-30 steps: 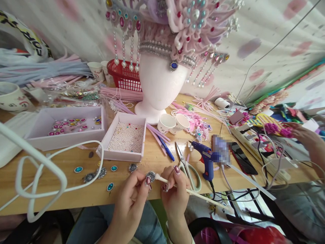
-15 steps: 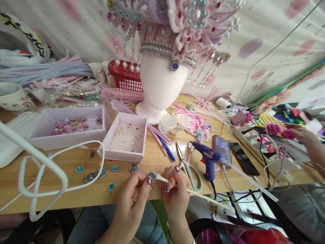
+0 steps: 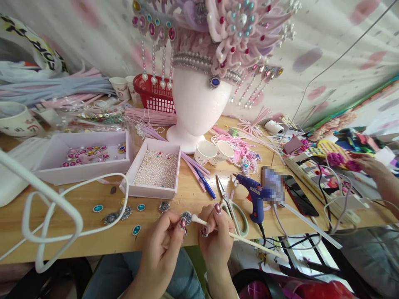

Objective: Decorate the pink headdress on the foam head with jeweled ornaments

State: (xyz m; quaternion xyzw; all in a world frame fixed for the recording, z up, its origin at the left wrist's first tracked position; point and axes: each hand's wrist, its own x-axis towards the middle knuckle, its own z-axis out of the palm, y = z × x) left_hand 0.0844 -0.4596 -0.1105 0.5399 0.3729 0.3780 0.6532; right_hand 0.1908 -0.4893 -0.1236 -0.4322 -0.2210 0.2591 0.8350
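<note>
- Head view: the pink, pearl-trimmed headdress (image 3: 215,45) on the white foam mannequin head (image 3: 199,99) looks largely decorated.
- Right hand (image 3: 216,236) pinches a long, slim cream stick (image 3: 252,243), pale tip at or just beside the small, round silver tinsel ornament (image 3: 187,217).
- Left hand (image 3: 163,247) pinches that ornament, over the brown wooden table (image 3: 109,243); joining seems unfinished.
- Teal oval gems (image 3: 141,207) lie loose, apparently unused.

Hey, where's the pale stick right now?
In the head view, the pale stick is low, right of centre, held in the right hand, one end beside the silver ornament in the left hand.
</note>
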